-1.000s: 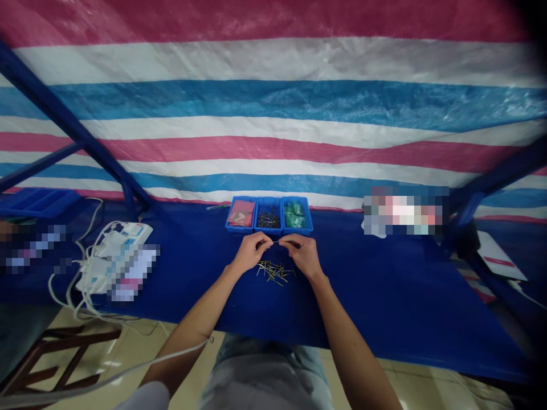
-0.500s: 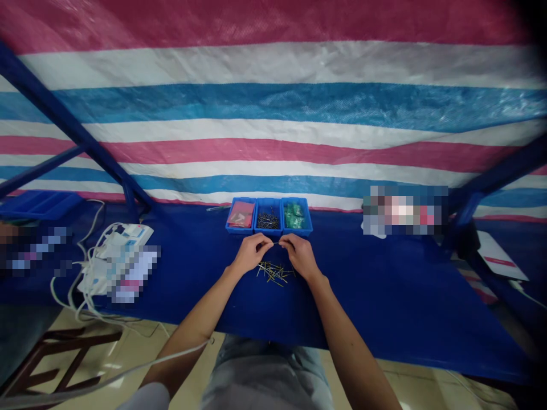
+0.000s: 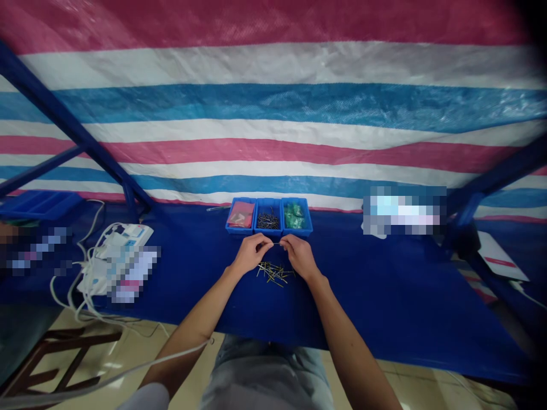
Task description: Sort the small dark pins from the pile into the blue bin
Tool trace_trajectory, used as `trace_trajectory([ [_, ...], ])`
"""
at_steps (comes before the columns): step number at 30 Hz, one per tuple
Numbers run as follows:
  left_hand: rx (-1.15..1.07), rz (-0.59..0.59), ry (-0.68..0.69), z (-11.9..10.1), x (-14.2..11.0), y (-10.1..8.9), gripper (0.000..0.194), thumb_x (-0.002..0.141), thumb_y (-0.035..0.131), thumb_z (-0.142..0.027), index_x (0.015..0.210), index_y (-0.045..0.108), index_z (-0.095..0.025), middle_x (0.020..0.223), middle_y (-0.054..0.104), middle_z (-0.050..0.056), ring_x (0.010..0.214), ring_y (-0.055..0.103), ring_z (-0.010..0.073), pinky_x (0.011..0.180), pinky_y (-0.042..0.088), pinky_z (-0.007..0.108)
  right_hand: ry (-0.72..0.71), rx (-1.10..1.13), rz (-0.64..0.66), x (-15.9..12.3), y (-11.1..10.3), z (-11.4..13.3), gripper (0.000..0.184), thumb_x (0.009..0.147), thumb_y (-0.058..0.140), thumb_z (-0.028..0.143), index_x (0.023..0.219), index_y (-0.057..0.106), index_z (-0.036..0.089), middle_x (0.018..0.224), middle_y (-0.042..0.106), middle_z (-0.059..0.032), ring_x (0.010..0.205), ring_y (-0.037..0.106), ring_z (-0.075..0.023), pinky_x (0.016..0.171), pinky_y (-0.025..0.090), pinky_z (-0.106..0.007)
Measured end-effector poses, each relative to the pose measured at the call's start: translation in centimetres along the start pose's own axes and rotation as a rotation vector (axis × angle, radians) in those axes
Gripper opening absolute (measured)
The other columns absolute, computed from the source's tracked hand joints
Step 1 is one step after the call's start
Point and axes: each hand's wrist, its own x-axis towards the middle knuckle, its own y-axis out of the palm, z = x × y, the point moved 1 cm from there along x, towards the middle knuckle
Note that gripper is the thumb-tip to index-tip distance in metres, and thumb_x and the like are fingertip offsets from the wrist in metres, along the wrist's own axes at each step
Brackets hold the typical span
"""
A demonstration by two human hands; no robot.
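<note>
Both hands meet just in front of the blue bins and pinch one thin metal rod [image 3: 276, 244], which looks like a long screw or nail. My left hand [image 3: 252, 252] grips its left end between thumb and forefinger. On the other end are the closed fingertips of my right hand [image 3: 299, 254]. Only a short middle stretch of the rod shows between them. Below my hands, a loose pile of similar gold and silver rods [image 3: 274, 274] lies on the blue tabletop [image 3: 273, 313]. Behind them, the middle bin [image 3: 268, 231] holds dark metal pieces, too small to name.
A left bin [image 3: 240, 230] with a red packet and a right bin [image 3: 297, 232] with green plastic packets flank the middle one. White power strips and cables [image 3: 115, 250] lie at left, a white flat box [image 3: 502, 256] at right. Blue frame posts [image 3: 72, 125] stand before a striped sheet.
Both hands stay in almost the same place, still pinching the rod. The screen-like blurred patch at the right has changed colour.
</note>
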Motion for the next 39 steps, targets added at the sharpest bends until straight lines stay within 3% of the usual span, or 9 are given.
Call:
trace_trajectory([
  [5, -0.014, -0.01, -0.007, 0.01, 0.01, -0.13, 0.026, 0.096, 0.057, -0.035, 0.084, 0.07, -0.016, 0.075, 0.066, 0.003, 0.062, 0.054, 0.0123, 0.062, 0.043, 0.024, 0.027, -0.007, -0.013, -0.05, -0.23, 0.46, 0.028, 0.102, 0.044, 0.032, 0.087, 0.065, 0.021, 0.078, 0.067, -0.0026, 0.071, 0.063, -0.0169, 0.069, 0.044, -0.027],
  [10, -0.045, -0.04, -0.037, 0.11, 0.02, -0.3, 0.024, 0.094, 0.059, -0.034, 0.084, 0.068, -0.015, 0.072, 0.064, 0.002, 0.063, 0.055, 0.0125, 0.06, 0.042, 0.023, 0.004, 0.068, -0.063, -0.1, -0.43, 0.6, 0.019, 0.095, 0.058, 0.036, 0.105, 0.069, 0.023, 0.091, 0.07, -0.0044, 0.073, 0.064, -0.0177, 0.071, 0.047, -0.028],
  [15, -0.042, -0.041, -0.041, 0.28, 0.03, -0.2, 0.023, 0.094, 0.059, -0.033, 0.084, 0.068, -0.015, 0.071, 0.063, 0.002, 0.063, 0.055, 0.0119, 0.061, 0.042, 0.023, -0.047, 0.11, -0.06, -0.06, -0.15, 0.53, 0.019, 0.098, 0.054, 0.031, 0.095, 0.071, 0.023, 0.093, 0.069, -0.0048, 0.083, 0.065, -0.0187, 0.077, 0.049, -0.029],
  [28, -0.055, -0.035, -0.045, 0.34, 0.08, -0.11, 0.022, 0.093, 0.06, -0.033, 0.084, 0.069, -0.015, 0.072, 0.063, 0.002, 0.063, 0.055, 0.0122, 0.061, 0.041, 0.023, -0.043, 0.046, 0.011, -0.22, -0.11, 0.44, 0.026, 0.101, 0.048, 0.032, 0.086, 0.067, 0.021, 0.081, 0.065, -0.0041, 0.073, 0.061, -0.0174, 0.069, 0.045, -0.028],
  [35, -0.095, -0.049, -0.074, 0.22, 0.13, -0.27, 0.025, 0.094, 0.059, -0.035, 0.083, 0.068, -0.015, 0.072, 0.064, 0.003, 0.064, 0.056, 0.013, 0.061, 0.043, 0.023, -0.029, 0.053, -0.027, -0.13, -0.11, 0.59, 0.02, 0.096, 0.058, 0.036, 0.108, 0.069, 0.024, 0.086, 0.067, -0.0033, 0.071, 0.061, -0.017, 0.068, 0.046, -0.028],
  [39, -0.093, -0.042, -0.071, 0.2, 0.11, -0.27, 0.023, 0.093, 0.06, -0.034, 0.083, 0.068, -0.014, 0.072, 0.064, 0.003, 0.063, 0.056, 0.0125, 0.061, 0.043, 0.023, -0.042, 0.086, -0.054, -0.06, -0.04, 0.77, 0.019, 0.098, 0.054, 0.033, 0.102, 0.071, 0.025, 0.091, 0.067, -0.0043, 0.078, 0.064, -0.0183, 0.072, 0.048, -0.029],
])
